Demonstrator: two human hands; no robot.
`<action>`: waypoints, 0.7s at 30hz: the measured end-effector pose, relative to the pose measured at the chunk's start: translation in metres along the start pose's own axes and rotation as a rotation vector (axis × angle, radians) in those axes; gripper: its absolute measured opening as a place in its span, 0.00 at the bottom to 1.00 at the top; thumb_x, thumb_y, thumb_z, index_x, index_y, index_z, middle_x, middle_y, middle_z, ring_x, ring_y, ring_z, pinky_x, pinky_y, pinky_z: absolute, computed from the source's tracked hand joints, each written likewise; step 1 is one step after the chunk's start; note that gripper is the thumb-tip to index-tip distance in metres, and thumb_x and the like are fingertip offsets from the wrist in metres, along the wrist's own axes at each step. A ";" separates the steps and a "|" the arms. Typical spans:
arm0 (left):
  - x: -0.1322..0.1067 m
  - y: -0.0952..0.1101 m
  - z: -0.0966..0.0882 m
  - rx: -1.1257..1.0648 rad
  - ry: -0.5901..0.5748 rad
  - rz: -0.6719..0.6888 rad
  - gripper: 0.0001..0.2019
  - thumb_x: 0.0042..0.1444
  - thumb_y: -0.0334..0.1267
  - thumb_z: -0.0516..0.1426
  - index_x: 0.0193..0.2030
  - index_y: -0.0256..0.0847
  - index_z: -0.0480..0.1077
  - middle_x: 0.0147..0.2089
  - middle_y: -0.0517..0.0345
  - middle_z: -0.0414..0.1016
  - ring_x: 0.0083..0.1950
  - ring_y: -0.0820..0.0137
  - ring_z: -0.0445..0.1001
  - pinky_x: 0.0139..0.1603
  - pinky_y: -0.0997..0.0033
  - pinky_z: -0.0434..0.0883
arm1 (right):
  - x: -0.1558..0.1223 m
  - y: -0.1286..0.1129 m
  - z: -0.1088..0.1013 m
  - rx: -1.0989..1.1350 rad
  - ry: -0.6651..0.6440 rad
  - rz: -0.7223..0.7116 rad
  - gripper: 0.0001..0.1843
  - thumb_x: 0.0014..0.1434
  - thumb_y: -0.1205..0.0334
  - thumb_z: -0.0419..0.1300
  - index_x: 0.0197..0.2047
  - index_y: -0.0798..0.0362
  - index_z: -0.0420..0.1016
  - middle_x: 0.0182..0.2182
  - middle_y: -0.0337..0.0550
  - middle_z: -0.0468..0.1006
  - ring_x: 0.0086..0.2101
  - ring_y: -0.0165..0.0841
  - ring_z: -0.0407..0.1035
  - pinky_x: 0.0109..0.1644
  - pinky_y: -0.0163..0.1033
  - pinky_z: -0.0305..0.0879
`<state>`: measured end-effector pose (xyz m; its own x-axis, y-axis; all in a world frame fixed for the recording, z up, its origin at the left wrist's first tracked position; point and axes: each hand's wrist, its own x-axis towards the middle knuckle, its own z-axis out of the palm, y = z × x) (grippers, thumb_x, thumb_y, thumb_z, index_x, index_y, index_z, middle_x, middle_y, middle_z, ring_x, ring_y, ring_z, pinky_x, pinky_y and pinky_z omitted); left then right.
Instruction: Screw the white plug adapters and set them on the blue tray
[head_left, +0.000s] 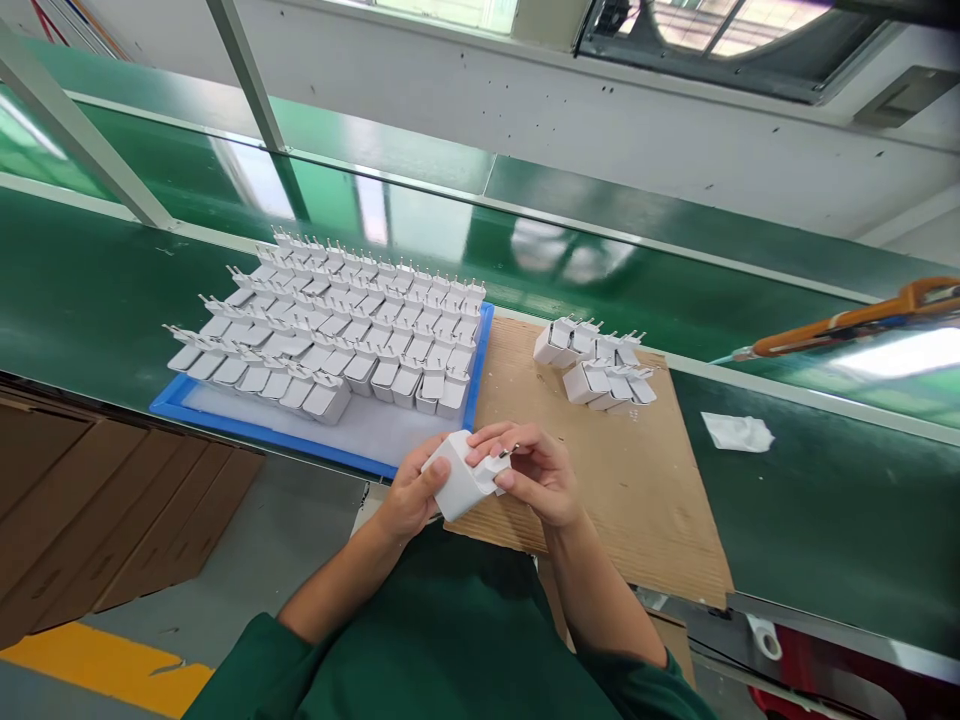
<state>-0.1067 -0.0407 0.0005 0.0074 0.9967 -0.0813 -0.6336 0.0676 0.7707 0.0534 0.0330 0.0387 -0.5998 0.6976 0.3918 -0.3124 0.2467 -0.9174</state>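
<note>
At the green bench (825, 510), over the cardboard (615, 480)'s near left corner, the left hand (412, 487) clasps a white charger (459, 490) while the right hand (546, 478) pinches its plug end, apparently a handling step, the next move calling for fingers clear of the pins (513, 451).

Dark green top (442, 640), short sleeves (259, 660)

Right hand (546, 476) partly covers adapter (459, 488), perhaps one pin.
</note>
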 end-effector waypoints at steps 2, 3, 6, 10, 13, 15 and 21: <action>-0.001 -0.001 -0.002 0.054 -0.016 0.028 0.29 0.53 0.62 0.65 0.46 0.33 0.78 0.34 0.52 0.74 0.32 0.70 0.67 0.32 0.70 0.64 | -0.001 0.000 -0.001 -0.008 -0.015 0.023 0.06 0.61 0.56 0.65 0.41 0.45 0.74 0.38 0.44 0.87 0.50 0.43 0.79 0.48 0.51 0.77; -0.001 -0.002 -0.004 0.080 -0.024 0.055 0.29 0.55 0.61 0.64 0.46 0.34 0.78 0.35 0.51 0.74 0.33 0.70 0.67 0.33 0.70 0.64 | -0.002 0.001 -0.001 -0.008 -0.026 0.019 0.08 0.61 0.55 0.66 0.43 0.45 0.74 0.38 0.45 0.87 0.50 0.43 0.79 0.50 0.51 0.76; -0.002 -0.002 -0.008 0.147 -0.063 0.163 0.27 0.58 0.58 0.64 0.55 0.40 0.73 0.35 0.55 0.75 0.31 0.71 0.67 0.33 0.71 0.65 | -0.004 0.005 0.001 0.034 -0.072 -0.049 0.22 0.56 0.53 0.71 0.52 0.43 0.71 0.43 0.45 0.85 0.53 0.43 0.76 0.55 0.52 0.74; -0.004 0.001 -0.015 0.234 -0.161 0.319 0.25 0.60 0.49 0.64 0.62 0.49 0.65 0.36 0.59 0.78 0.28 0.74 0.67 0.31 0.74 0.64 | -0.008 0.016 0.006 0.146 -0.102 -0.094 0.34 0.53 0.58 0.74 0.60 0.39 0.65 0.41 0.40 0.85 0.55 0.38 0.75 0.54 0.45 0.74; -0.004 0.003 -0.019 0.248 -0.155 0.371 0.18 0.61 0.48 0.64 0.54 0.46 0.68 0.39 0.57 0.79 0.30 0.74 0.69 0.31 0.75 0.65 | -0.010 0.023 0.011 0.191 -0.094 -0.032 0.33 0.52 0.57 0.74 0.57 0.38 0.65 0.42 0.42 0.84 0.59 0.40 0.73 0.56 0.47 0.74; -0.003 0.005 -0.021 0.208 -0.106 0.314 0.20 0.60 0.51 0.64 0.53 0.45 0.67 0.38 0.56 0.79 0.29 0.73 0.70 0.30 0.74 0.65 | -0.010 0.026 0.014 0.204 -0.087 0.030 0.37 0.49 0.54 0.75 0.59 0.38 0.63 0.48 0.46 0.83 0.60 0.43 0.72 0.56 0.50 0.74; -0.001 0.011 -0.017 0.010 -0.022 0.178 0.20 0.58 0.53 0.65 0.50 0.49 0.65 0.46 0.57 0.80 0.36 0.69 0.77 0.35 0.73 0.69 | -0.006 0.026 0.021 0.121 -0.071 -0.021 0.51 0.51 0.58 0.75 0.70 0.31 0.52 0.68 0.47 0.67 0.68 0.41 0.62 0.68 0.52 0.66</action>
<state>-0.1265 -0.0413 -0.0016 -0.0869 0.9937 0.0711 -0.6183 -0.1098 0.7782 0.0337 0.0208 0.0142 -0.6411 0.6430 0.4189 -0.4098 0.1747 -0.8953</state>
